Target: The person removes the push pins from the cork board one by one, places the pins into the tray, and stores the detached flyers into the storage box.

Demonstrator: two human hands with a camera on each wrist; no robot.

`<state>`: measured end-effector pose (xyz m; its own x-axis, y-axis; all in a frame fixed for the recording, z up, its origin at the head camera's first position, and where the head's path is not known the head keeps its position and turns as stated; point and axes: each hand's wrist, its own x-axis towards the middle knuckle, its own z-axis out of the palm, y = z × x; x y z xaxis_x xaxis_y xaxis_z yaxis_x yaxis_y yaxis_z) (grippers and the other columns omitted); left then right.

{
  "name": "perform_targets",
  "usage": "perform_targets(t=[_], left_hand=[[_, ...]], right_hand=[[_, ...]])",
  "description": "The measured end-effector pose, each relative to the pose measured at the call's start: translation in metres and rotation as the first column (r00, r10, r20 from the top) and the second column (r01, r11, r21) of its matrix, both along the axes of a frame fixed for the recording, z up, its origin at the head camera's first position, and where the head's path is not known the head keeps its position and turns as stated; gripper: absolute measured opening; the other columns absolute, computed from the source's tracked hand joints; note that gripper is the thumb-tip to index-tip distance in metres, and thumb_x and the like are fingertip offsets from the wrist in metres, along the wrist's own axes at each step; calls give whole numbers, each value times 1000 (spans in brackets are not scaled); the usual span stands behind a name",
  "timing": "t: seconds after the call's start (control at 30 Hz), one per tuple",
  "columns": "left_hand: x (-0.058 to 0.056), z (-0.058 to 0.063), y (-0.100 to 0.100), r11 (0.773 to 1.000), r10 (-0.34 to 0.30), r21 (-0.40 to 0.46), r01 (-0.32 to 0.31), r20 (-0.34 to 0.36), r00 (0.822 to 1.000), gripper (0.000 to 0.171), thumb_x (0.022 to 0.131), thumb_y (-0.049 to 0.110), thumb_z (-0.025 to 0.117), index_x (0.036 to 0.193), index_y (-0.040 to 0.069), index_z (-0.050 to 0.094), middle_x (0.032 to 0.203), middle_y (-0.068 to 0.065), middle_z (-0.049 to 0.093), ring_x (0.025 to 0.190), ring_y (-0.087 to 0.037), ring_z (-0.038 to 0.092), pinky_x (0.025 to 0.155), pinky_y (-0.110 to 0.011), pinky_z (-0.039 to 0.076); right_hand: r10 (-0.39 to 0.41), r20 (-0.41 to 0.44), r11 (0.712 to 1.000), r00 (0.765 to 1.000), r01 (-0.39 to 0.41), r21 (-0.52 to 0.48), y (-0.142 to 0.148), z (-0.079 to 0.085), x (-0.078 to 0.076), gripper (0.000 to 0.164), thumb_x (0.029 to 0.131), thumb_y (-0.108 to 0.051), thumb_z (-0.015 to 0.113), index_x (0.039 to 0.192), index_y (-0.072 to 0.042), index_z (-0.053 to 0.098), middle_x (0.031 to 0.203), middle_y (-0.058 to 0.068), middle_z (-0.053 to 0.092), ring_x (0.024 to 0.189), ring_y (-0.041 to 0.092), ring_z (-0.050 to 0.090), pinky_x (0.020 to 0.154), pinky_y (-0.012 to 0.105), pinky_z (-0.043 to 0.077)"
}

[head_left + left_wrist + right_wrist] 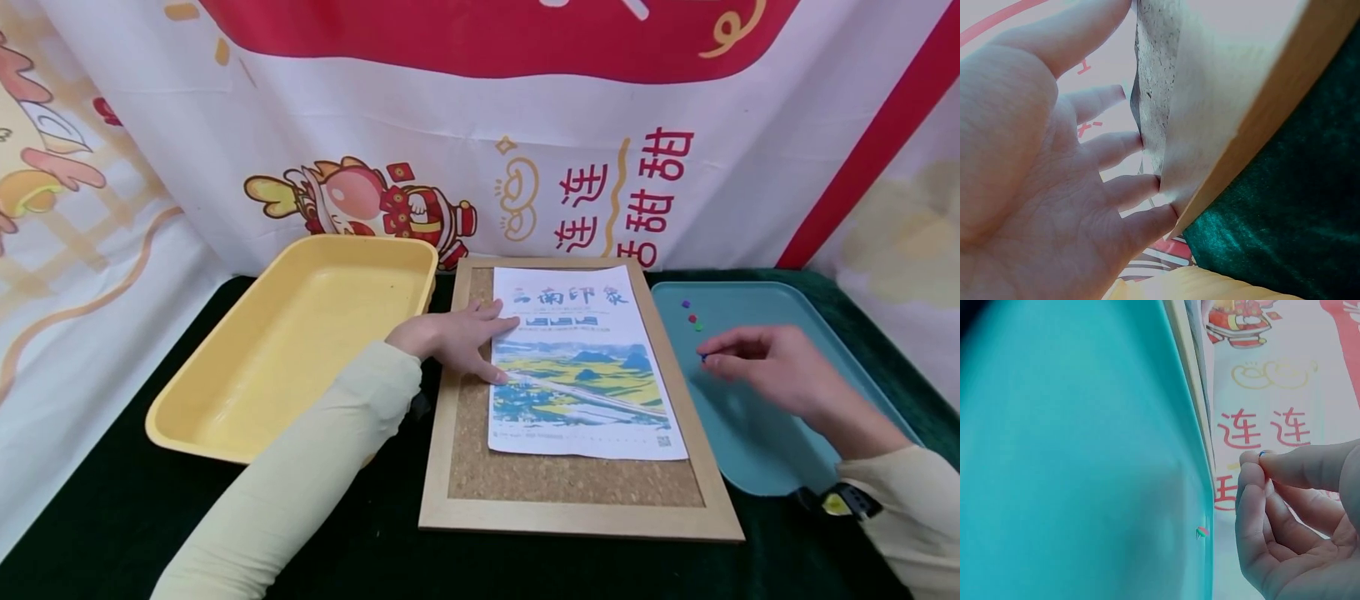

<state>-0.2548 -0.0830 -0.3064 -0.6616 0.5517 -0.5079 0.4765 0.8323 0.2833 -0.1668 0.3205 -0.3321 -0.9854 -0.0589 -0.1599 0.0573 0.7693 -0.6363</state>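
A printed sheet of paper with a landscape picture lies on a cork board in a light wooden frame. My left hand rests at the sheet's left side with fingers spread, thumb and fingertips on the paper's edge. Over the blue tray at the right, my right hand pinches a small blue push pin between thumb and index finger; most of it is hidden by the fingertips. Purple, red and green push pins lie near the tray's far left corner.
A yellow plastic basin stands left of the board, close beside my left forearm. Dark green cloth covers the table. Behind it hangs a white and red printed curtain.
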Motion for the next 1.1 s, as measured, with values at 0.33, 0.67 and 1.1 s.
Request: perform_targets(t=[0.33,0.67,1.1], left_hand=[[-1,0,0,1000,11,-8,-11,6,1000,93,100,55,68,172,32,13,181,-4,-7,168,-35,-12,135,-59,3],[-2,0,1,1000,2,-2,-2,12,1000,93,101,54,68,172,31,13,181,-4,-8,167,-35,-14,135,-60,3],[-3,-1,0,1000,4,6,-4,11,1000,93,101,54,68,172,31,13,181,-5,-8,167,-36,-14,134,-61,3]], right_hand=[[-64,20,998,998,65,-10,5,0,-18,43,106,-32,66,141,-6,65,133,22,69,110,31,63,81,28,55],[-98,36,995,995,99,-8,9,-3,-27,41,107,-25,66,141,-2,64,135,26,66,109,31,62,79,27,56],[-113,90,994,989,112,21,18,-12,-44,44,107,-26,65,141,2,62,140,30,61,107,32,62,76,24,54]])
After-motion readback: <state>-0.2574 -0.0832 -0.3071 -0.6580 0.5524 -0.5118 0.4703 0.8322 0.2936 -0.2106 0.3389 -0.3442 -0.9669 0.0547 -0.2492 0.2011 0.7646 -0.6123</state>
